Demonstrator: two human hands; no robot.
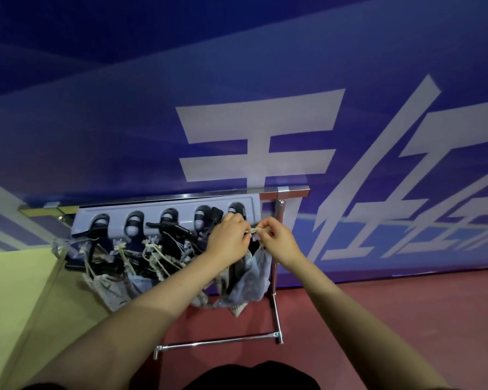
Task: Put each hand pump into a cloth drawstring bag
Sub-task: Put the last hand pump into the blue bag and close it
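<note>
Pale printed cloth bags hang by knotted cream drawstrings from a grey hook rail on a chrome rack, black pump handles poking out above them. At the rail's right end, the left hand and right hand both pinch the drawstring of the rightmost bag.

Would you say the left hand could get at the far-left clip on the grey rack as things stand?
Probably yes, once it lets go. The left hand pinches the drawstring with the right hand at the rack's right end. The far-left clip faces outward with nothing in front of it.
</note>
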